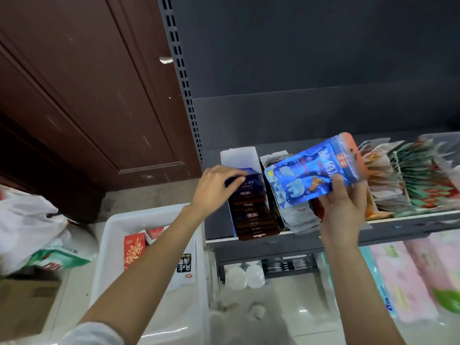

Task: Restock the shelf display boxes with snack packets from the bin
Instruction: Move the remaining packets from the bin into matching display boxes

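Observation:
My left hand [214,188] pinches a dark blue packet [246,181] at the back of a row of dark brown packets [254,220] in the leftmost white display box [239,156] on the shelf. My right hand [344,205] grips a stack of bright blue snack packets [311,170], tilted above the second display box [273,158]. The white bin [117,235] stands on the floor at lower left. It holds red packets [134,250] and a white packet with black print [184,266].
Further right on the shelf [311,237] stand rows of beige packets [380,175] and green packets [428,178]. Pink and blue tissue packs [408,275] lie on the lower shelf. White plastic bags [32,227] and a cardboard box [22,305] sit left of the bin, before a brown door [87,95].

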The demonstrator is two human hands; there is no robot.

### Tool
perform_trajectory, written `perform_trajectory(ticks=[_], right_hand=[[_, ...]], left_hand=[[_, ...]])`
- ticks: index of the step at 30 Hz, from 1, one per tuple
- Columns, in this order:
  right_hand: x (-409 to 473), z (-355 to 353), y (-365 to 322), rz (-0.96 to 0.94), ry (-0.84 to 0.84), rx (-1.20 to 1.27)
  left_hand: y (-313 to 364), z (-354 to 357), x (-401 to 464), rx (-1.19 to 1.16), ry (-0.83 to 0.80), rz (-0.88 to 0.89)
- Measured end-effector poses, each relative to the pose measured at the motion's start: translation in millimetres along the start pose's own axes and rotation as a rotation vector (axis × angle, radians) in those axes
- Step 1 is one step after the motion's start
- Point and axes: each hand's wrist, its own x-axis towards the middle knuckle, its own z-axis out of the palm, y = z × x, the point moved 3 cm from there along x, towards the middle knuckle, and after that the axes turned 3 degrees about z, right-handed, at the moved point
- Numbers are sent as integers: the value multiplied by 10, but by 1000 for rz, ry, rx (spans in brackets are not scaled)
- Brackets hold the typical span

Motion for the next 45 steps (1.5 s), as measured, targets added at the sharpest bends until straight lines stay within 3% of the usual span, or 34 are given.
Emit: perform_trajectory(ticks=[6, 10, 13, 23, 27, 31, 35, 38, 42, 45], right_hand=[[292, 553, 3, -140, -237, -170], [447, 929, 211, -246, -471, -471], [483, 1118, 316, -312, -602, -639], [346, 1179, 366, -548, -654, -736], [371, 1031, 486, -695, -696, -1213], [233, 948, 494, -1012, -753, -1626], [-120, 997, 283, -933, -885, -1479], [-598, 1050, 193, -900, -903, -1240], [-1438, 1163, 599, -760, -1108, -973], [-1907, 1169, 1352, -428, -1181, -981]], left_hand=[[112, 99, -163, 261, -276, 9], [118, 171, -234, 348, -242, 70], [82, 162, -205, 367, -312, 21], [97, -48, -303, 318, 90, 167], [130, -50, -301, 289, 119, 126], [162, -56, -393, 251, 107, 108], [172, -239, -614, 189, 150, 73], [24, -524, -1026, 87, 310, -94], [-543, -631, -1942, -66, 478, -556], [-1109, -380, -2548, -76, 232, -948]])
